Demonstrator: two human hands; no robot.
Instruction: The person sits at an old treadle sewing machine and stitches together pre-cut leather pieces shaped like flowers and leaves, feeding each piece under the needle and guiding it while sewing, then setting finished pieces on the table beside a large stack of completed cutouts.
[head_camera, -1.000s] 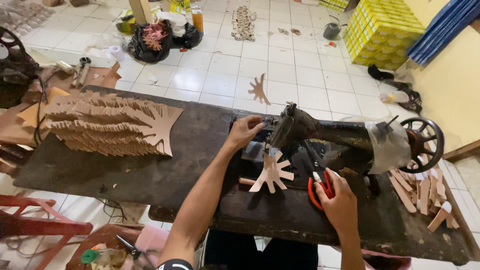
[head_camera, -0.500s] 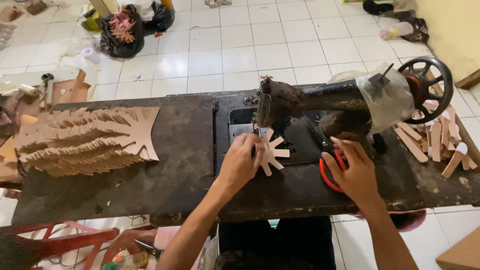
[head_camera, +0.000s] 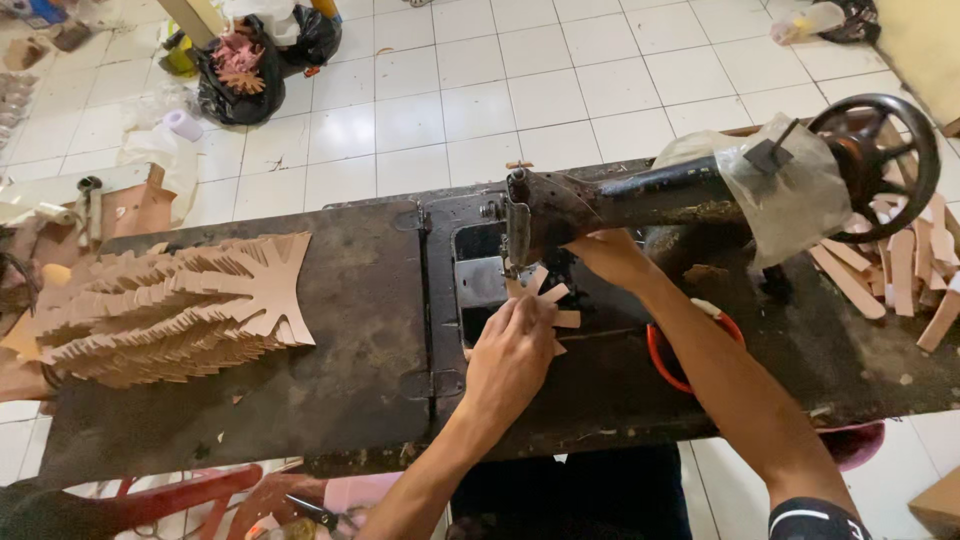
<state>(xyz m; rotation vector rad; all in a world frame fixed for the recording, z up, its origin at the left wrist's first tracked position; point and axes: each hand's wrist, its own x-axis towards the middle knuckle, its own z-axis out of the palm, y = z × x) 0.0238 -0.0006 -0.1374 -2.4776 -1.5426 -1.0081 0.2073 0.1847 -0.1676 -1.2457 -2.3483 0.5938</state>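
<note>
Across the dark desk (head_camera: 250, 400) our hands have closed in on the old sewing machine (head_camera: 620, 205): our left hand (head_camera: 510, 355) now presses flat, fingers spread, on the tan fan-shaped cutout (head_camera: 545, 300) beneath the needle, while our right hand (head_camera: 610, 255), moved off the orange scissors (head_camera: 665, 360), pinches its far edge. The black bag (head_camera: 240, 75) on the floor holds pinkish cutouts.

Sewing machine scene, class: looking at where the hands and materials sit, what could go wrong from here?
1. The left hand presses the tan cutout right under the sewing machine head; fingers could be caught by the needle.
2. The right hand reaches behind the head, similarly exposed.
3. The stack of cutouts could slide off.
</note>
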